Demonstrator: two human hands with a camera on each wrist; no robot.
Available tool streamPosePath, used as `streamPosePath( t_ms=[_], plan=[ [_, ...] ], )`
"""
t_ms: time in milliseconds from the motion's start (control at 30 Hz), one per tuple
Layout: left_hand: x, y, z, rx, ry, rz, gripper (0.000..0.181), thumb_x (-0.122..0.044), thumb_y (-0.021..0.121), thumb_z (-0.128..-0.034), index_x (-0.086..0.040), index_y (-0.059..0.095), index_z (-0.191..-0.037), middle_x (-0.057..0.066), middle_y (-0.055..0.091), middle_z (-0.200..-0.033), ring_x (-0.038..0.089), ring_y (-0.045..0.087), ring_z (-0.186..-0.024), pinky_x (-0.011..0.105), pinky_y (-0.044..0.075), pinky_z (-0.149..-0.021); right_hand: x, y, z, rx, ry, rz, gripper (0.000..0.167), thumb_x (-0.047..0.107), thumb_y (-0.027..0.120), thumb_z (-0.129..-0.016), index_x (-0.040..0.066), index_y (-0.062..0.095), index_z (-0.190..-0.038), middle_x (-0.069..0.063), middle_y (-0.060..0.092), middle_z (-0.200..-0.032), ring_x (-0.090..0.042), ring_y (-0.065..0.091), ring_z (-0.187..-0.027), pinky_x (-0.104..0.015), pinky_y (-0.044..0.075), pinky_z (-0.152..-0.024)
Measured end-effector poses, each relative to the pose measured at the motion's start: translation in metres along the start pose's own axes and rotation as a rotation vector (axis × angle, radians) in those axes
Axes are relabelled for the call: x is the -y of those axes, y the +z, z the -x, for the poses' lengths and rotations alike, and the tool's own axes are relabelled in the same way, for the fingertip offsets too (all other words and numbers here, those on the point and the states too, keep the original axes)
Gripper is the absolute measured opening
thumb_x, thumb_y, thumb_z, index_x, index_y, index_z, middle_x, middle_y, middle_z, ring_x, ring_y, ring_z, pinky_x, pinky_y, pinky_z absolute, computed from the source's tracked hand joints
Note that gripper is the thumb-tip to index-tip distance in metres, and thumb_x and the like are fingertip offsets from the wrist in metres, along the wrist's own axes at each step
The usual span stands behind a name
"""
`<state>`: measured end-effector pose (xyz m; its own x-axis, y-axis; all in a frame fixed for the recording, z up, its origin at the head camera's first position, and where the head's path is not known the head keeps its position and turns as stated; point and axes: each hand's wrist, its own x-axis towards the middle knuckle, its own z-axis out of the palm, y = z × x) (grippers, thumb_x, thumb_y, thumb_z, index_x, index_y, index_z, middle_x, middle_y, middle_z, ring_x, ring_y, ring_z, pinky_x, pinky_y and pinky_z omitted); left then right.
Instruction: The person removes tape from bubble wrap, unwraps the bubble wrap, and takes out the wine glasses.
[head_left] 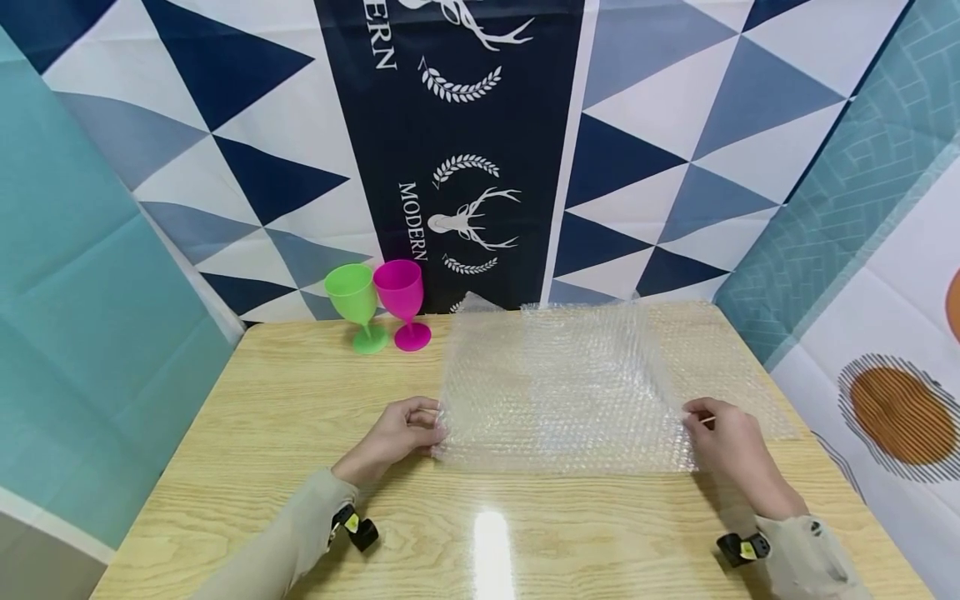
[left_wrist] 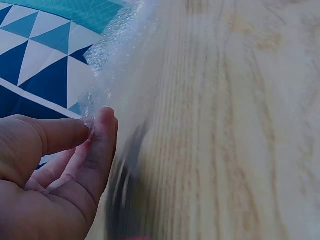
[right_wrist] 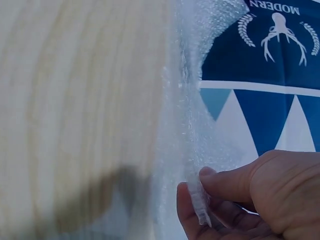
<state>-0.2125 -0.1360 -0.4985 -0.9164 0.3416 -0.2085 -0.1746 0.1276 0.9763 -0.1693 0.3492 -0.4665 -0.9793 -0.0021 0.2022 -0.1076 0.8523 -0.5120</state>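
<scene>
A clear sheet of bubble wrap (head_left: 570, 383) spans the right half of the wooden table, partly doubled over in layers. Its near left corner is pinched between the thumb and fingers of my left hand (head_left: 401, 433); the left wrist view shows the thumb against the fingertips with the bubble wrap (left_wrist: 117, 55) between them. At the near right corner my right hand (head_left: 731, 446) pinches the edge likewise, and the right wrist view shows the folded edge of the bubble wrap (right_wrist: 197, 200) between thumb and forefinger. A single layer extends past the right hand.
Left of the bubble wrap, at the table's back edge, stand a green goblet (head_left: 352, 300) and a magenta goblet (head_left: 401, 300), side by side. A patterned cloth (head_left: 465, 125) hangs behind the wooden table (head_left: 285, 400). More cloth covers both sides.
</scene>
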Motion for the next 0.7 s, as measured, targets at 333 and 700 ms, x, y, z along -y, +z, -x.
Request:
streamPosePath(
  t_ms=[333,700],
  plan=[
    [-0.007,0.005,-0.007,-0.024,0.047,-0.033,0.049,0.005,0.072,-0.0909,0.007,0.054,-0.137,0.01,0.07,-0.103,0.012,0.069,-0.083,0.026,0.062,-0.076,-0.008,-0.013,-0.004,-0.059,-0.008,-0.009,0.019,0.005,0.066,-0.098,-0.007,0.07,-0.111,-0.02,0.073,-0.092,-0.017,0.067,-0.073,-0.021,0.049,-0.054],
    [-0.005,0.017,-0.019,-0.005,0.094,-0.01,0.052,0.009,0.069,-0.0906,0.008,0.051,-0.139,0.017,0.07,-0.108,0.012,0.07,-0.087,0.025,0.061,-0.079,-0.018,-0.029,-0.01,-0.145,-0.048,0.004,0.016,0.003,0.072,-0.093,-0.007,0.072,-0.106,-0.021,0.074,-0.089,0.016,0.047,-0.072,-0.014,0.044,-0.056]
  ],
)
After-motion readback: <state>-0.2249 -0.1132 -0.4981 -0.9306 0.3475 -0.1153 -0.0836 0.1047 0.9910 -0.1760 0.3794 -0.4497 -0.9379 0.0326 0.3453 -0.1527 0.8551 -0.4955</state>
